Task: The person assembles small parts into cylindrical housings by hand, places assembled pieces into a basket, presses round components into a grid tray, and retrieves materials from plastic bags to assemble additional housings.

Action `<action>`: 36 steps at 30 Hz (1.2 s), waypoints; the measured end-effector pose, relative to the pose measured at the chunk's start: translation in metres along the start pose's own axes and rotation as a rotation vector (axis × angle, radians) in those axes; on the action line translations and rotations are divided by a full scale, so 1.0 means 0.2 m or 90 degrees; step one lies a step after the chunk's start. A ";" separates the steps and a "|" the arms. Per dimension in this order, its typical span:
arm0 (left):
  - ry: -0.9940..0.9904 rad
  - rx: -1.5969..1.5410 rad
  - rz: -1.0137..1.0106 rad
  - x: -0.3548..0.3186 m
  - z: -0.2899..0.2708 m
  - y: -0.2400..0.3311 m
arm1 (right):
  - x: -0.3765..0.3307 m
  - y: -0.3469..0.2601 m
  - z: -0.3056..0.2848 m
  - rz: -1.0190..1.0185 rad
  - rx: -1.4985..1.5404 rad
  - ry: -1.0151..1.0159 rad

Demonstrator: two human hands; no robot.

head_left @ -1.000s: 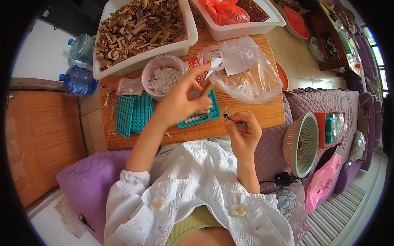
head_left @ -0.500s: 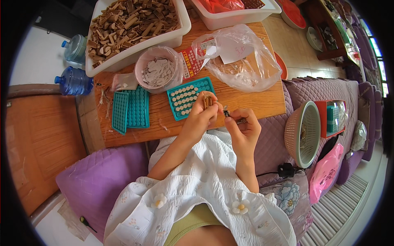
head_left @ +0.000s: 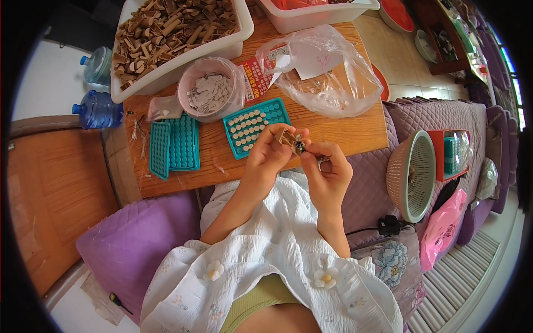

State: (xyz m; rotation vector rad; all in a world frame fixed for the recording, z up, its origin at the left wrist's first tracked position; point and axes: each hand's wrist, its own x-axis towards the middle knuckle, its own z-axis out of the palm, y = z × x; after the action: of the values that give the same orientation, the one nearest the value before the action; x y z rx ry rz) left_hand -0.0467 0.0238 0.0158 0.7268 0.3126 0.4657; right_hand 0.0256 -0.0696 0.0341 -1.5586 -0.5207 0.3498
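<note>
My left hand (head_left: 266,156) pinches a small brown hollow casing (head_left: 285,136) by its sides, above the table's near edge. Between the fingertips of my right hand (head_left: 328,171) is a small dark part with shiny bits (head_left: 300,147). It meets the casing's right end; whether it sits inside or only touches, I cannot tell. Just beyond my left hand lies a teal tray (head_left: 276,109) with rows of round pale discs in many of its hollows.
A white bin (head_left: 244,28) of brown pieces and a round tub (head_left: 239,99) of pale bits stand at the back left. More teal trays (head_left: 184,145) lie nearer. A clear plastic bag (head_left: 355,91) covers the right side. A basket (head_left: 395,172) stands on the couch.
The dark part has come left against the brown casing. The casing has tipped, its end now facing the right hand. The view has shifted slightly.
</note>
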 end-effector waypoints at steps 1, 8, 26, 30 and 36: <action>-0.014 0.020 0.011 -0.01 -0.01 0.00 | 0.00 0.00 0.00 0.001 0.000 0.000; -0.009 0.178 -0.005 -0.02 -0.02 0.02 | 0.00 -0.01 -0.02 -0.078 -0.055 -0.049; 0.133 0.152 0.057 -0.05 0.03 0.07 | -0.01 0.04 0.01 -0.134 -0.056 -0.087; 0.107 0.150 0.075 -0.06 0.05 0.08 | -0.02 0.04 0.01 -0.156 -0.044 -0.062; 0.129 0.205 0.066 -0.07 0.05 0.09 | -0.03 0.05 0.03 -0.118 -0.031 -0.065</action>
State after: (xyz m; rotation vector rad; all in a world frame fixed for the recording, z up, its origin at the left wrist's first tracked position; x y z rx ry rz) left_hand -0.0608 0.0231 0.0374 1.0158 0.5499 0.5966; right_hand 0.0188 -0.0671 0.0237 -1.5307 -0.7524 0.2779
